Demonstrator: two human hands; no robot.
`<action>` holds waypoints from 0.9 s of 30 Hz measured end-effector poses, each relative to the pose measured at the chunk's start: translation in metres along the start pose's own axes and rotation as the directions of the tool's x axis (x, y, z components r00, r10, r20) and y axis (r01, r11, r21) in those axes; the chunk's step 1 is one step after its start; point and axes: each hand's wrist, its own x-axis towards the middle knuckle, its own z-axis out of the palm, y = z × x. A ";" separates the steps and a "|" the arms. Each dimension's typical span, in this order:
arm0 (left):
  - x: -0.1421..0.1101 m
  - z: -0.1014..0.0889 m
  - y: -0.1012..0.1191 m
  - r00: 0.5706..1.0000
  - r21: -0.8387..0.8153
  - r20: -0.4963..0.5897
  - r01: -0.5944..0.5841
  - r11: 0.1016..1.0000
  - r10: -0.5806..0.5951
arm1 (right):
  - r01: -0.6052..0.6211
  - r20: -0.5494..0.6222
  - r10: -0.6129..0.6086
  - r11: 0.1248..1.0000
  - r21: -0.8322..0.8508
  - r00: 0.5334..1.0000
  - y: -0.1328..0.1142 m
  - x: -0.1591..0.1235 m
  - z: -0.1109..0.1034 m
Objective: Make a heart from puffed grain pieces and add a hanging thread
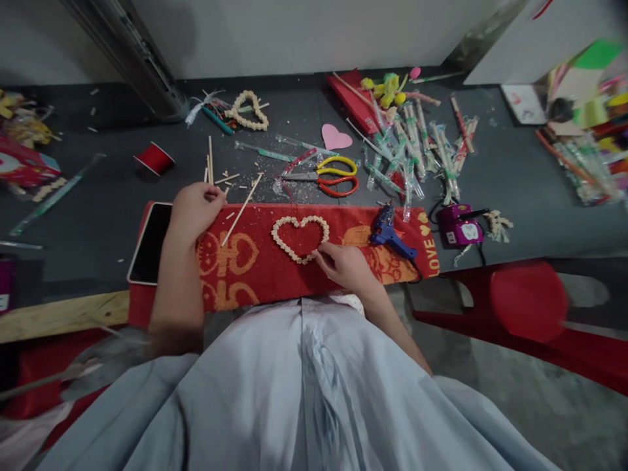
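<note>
A heart-shaped outline [277, 243] made of small pale wooden pieces lies on a red patterned towel [279, 288]. My right hand [347, 267] pinches its lower right edge between thumb and fingers. Further left, my left hand [195, 208] is closed at the towel's far edge, with a short pale stick piece [226, 192] at its fingertips. Longer thin wooden sticks [244, 208] and cut bits lie beside that hand. A blue glue gun [390, 235] rests on the towel to the right. Scissors [301, 176] with yellow and red handles lie beyond the heart.
A tablet or phone [151, 245] sits under my left forearm. Behind are a red ribbon spool [154, 158], another wooden heart [241, 111], a pink paper heart [336, 137] and several wrapped sticks [415, 140]. A purple box [460, 226] stands right; a red stool [527, 301] is below.
</note>
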 end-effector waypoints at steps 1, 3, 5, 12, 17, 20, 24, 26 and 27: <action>-0.001 0.001 -0.001 1.000 -0.045 0.012 -0.010 0.999 0.011 | -0.009 -0.010 0.009 1.000 0.003 1.000 0.001 0.000 0.000; -0.003 0.004 -0.003 0.999 -0.131 0.027 -0.028 0.991 0.032 | -0.033 -0.030 0.034 0.999 0.007 0.999 0.005 -0.002 -0.001; -0.007 0.006 -0.003 0.998 -0.198 0.038 -0.037 0.980 0.045 | -0.053 -0.054 0.054 0.999 0.007 0.997 0.008 -0.003 -0.003; -0.025 0.007 0.002 0.994 -0.206 0.071 -0.073 0.976 0.089 | -0.090 -0.098 0.090 0.996 0.011 0.991 0.015 -0.006 -0.006; -0.033 0.010 0.008 0.994 -0.163 0.084 -0.055 0.985 0.069 | -0.114 -0.132 0.113 0.994 0.007 0.985 0.020 -0.009 -0.007; -0.036 0.012 0.009 0.995 -0.163 0.082 -0.045 0.986 0.059 | -0.125 -0.137 0.126 0.992 0.016 0.983 0.023 -0.010 -0.007; -0.039 0.017 0.005 0.990 -0.209 0.100 -0.076 0.975 0.099 | -0.123 -0.149 0.125 0.992 0.024 0.981 0.024 -0.012 -0.006; -0.041 0.021 0.003 0.986 -0.243 0.120 -0.085 0.966 0.117 | -0.116 -0.159 0.118 0.993 0.024 0.980 0.024 -0.013 -0.005; -0.042 0.022 0.002 0.985 -0.265 0.130 -0.080 0.961 0.118 | -0.111 -0.160 0.113 0.994 0.024 0.981 0.024 -0.013 -0.004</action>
